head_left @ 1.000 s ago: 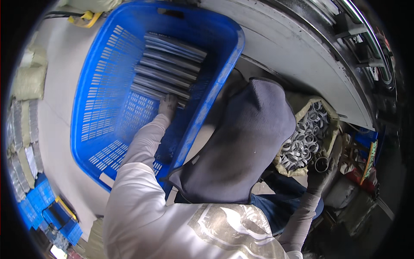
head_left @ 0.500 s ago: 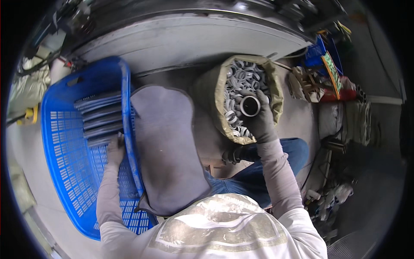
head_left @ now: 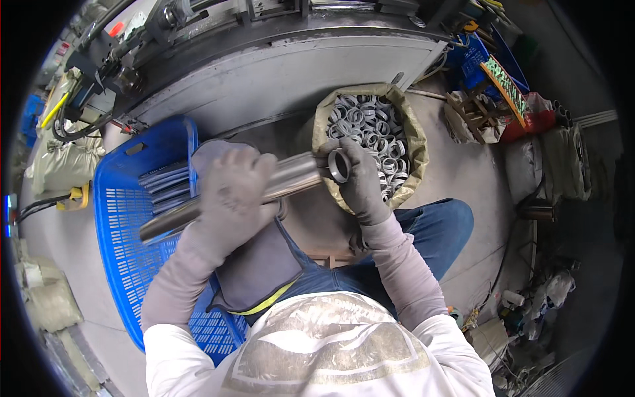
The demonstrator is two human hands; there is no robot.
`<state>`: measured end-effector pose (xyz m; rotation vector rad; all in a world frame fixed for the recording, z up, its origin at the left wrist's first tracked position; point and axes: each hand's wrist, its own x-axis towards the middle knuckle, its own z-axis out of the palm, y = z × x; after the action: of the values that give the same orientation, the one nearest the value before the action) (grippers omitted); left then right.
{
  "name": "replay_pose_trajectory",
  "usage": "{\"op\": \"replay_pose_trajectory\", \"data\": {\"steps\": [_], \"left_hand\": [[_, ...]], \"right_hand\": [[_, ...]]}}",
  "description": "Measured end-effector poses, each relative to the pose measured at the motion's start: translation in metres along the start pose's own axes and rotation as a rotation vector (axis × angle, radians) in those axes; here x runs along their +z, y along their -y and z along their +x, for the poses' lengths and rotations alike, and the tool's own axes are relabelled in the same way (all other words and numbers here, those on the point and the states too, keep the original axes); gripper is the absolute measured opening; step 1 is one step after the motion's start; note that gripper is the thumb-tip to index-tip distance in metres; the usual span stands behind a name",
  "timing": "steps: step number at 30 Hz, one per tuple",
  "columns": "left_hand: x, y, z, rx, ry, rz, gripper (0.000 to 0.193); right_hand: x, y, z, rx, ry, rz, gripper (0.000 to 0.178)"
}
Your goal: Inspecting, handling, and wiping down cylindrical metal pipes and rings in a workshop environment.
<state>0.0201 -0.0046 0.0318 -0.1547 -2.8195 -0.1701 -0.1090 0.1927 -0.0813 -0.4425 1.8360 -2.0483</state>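
While left hand (head_left: pixel 235 188) grips metal tube (head_left: pixel 294 176) (hand blurred), right hand (head_left: pixel 362 188) pinches ring (head_left: pixel 333 165) near tube end; loosened pinch could drop it

Tubes (head_left: pixel 164 187) lie in the basket (head_left: pixel 120 231), left of the sack (head_left: pixel 419 132) of rings (head_left: pixel 380 126).

A cylindrical silver metal tube (head_left: pixel 297 174), streaked dark and light, gleams against grey fabric gloves (head_left: pixel 238 192), a bright blue plastic basket (head_left: pixel 122 231) (rows of slots pattern its wall), pale grey circular rings (head_left: pixel 372 119) and a khaki sack (head_left: pixel 415 169).
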Motion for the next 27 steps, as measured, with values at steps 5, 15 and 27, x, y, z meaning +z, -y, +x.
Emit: {"op": "replay_pose_trajectory", "data": {"steps": [5,15,27], "left_hand": [[0.028,-0.023,0.020,-0.005,0.301,0.022,0.044],[0.038,-0.035,0.030,0.060,0.355,0.124,0.050],[0.034,-0.034,0.012,-0.059,0.022,-0.597,0.054]], "right_hand": [[0.001,0.021,-0.006,-0.549,-0.023,-0.617,0.027],[0.016,-0.005,-0.013,-0.368,-0.148,-0.386,0.028],[-0.089,-0.078,0.036,-0.100,-0.335,-0.044,0.033]]}}
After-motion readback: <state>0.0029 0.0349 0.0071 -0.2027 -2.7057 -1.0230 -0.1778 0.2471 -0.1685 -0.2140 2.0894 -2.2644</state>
